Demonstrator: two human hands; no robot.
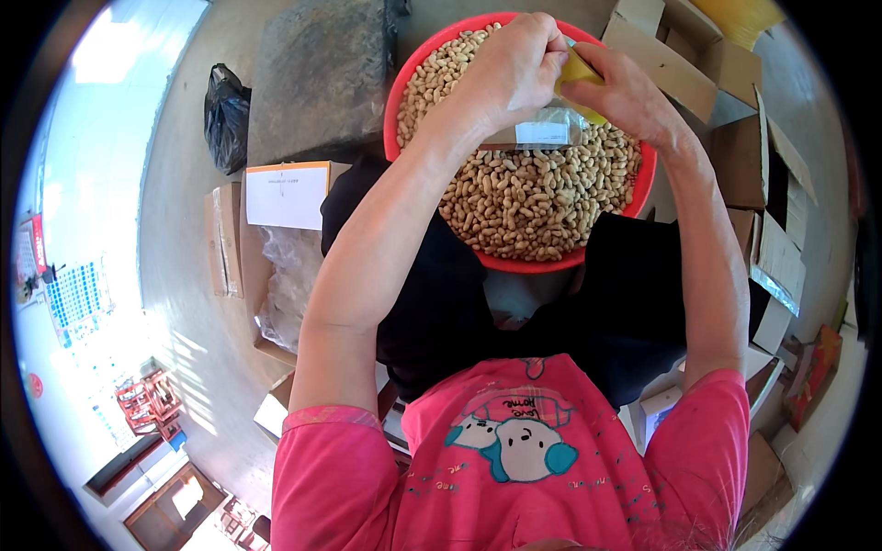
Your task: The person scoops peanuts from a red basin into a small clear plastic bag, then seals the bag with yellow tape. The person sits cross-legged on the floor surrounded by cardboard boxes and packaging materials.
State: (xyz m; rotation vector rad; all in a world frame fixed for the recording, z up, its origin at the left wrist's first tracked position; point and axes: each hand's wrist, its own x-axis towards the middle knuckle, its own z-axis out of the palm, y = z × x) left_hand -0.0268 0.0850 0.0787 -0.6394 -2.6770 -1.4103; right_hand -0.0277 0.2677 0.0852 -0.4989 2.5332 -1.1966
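Note:
A wide red basin [644,186], heaped with unshelled peanuts [524,200], stands before me at my knees. Above its far part both my hands meet at a yellow roll [580,72] that looks like adhesive tape. My left hand [520,65] pinches the roll's edge or loose end from the left side, with the fingertips partly hidden. Gripping the roll from the right is my right hand [617,86], thumb below and fingers above. Under the hands a small cardboard box [510,136] with a shiny clear strip and a white label lies over the peanuts.
A dark, worn block [317,82] stands left of the basin, with a black plastic bag [227,117] beyond it. Nearer on the left, an open carton [258,275] holds clear plastic. Several open cardboard boxes [737,158] line the right side. A yellow sack [741,17] sits at the far right.

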